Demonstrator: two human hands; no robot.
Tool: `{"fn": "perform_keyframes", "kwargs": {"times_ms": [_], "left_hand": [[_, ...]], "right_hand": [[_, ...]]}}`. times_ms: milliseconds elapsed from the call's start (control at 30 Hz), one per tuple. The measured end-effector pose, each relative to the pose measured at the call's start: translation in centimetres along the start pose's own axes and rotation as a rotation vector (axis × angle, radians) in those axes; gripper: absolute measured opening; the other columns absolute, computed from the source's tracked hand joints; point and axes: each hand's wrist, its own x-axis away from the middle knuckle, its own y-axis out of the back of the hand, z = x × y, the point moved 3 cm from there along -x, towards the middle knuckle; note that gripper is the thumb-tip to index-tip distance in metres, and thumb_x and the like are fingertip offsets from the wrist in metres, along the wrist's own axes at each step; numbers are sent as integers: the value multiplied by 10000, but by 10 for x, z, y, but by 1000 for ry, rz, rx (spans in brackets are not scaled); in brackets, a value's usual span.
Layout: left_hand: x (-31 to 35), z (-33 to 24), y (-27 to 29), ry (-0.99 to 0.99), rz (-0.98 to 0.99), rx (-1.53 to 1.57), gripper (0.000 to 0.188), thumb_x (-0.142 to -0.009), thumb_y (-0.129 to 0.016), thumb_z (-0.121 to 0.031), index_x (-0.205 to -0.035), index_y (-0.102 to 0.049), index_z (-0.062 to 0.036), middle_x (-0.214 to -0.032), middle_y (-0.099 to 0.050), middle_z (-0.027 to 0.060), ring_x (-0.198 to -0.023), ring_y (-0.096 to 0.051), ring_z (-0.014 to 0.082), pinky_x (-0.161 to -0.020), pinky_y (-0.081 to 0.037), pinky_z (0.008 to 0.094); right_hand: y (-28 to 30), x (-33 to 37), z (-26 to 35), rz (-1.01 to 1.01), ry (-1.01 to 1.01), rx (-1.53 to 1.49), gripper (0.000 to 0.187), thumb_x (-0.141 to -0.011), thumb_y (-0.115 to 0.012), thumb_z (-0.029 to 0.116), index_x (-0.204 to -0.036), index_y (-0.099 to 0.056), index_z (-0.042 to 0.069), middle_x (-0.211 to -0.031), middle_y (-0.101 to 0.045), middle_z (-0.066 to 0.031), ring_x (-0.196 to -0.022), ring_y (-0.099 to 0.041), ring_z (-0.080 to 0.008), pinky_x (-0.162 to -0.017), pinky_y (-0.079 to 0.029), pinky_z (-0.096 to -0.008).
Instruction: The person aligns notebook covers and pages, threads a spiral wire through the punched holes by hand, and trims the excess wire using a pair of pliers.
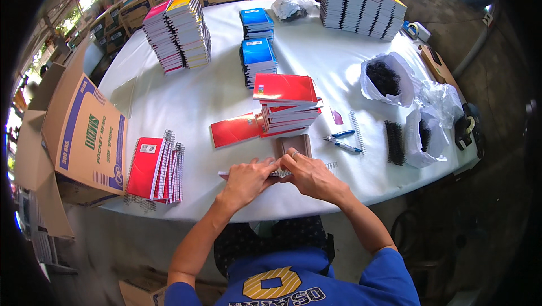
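My left hand (248,180) presses its closed fingers on a small notebook (222,175) at the table's near edge, with most of the notebook hidden beneath it. Touching it, my right hand (311,175) is closed in a pinch on a metal spiral coil (332,165) along the notebook's edge; the coil's free end sticks out to the right. Just beyond my fingers lies a brown block (300,144). Behind that rises a pile of red notebooks (285,88), with a loose red notebook (232,130) flat at its left.
Coil-bound red notebooks (145,165) stand left, beside an open carton (84,131). Blue-handled pliers (344,141) and a coil (357,131) lie right, near bags of black coils (389,80). Blue notebooks (258,55) and tall stacks (361,9) stand farther back; people are beyond.
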Motion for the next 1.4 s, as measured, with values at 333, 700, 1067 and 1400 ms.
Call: {"fn": "perform_keyframes", "kwargs": {"times_ms": [333,700,1067,1400], "left_hand": [[-2,3,-3,-42,41,-34,594,-848,-597,-530,-1369,-506,-259,-1195,-652,23,-967,-666,267,-763,-560,419],[18,43,3,41,-199,-180,692,-797,-678,-505,-1396,-492,-214,-1165,-669,91,-1028,-658,285,-836,-538,462],[1,51,7,220,-73,-29,788,-720,-711,-574,-1410,-479,-271,-1272,-631,50,-1145,-610,315,-894,-549,443],[-2,71,-12,203,-457,644,1121,-623,-887,-244,-1532,-231,-239,-1422,-494,149,-1299,-489,333,-1012,-487,395]], "right_hand": [[4,-17,-88,228,45,192,437,-680,-829,194,-1053,-623,93,-1236,-554,-114,-1174,-520,-332,-976,-464,-399],[9,-34,-78,483,-145,-494,561,-879,-632,507,-1224,-662,66,-1158,-669,-162,-1103,-602,-301,-994,-427,-404],[8,-45,-83,423,-71,-693,552,-859,-641,419,-1210,-655,-6,-1223,-625,-155,-1137,-561,-273,-1006,-406,-374],[-7,-47,-106,338,-183,-824,603,-868,-628,466,-1225,-639,-20,-1257,-618,-169,-1158,-545,-266,-1005,-403,-386]]}}
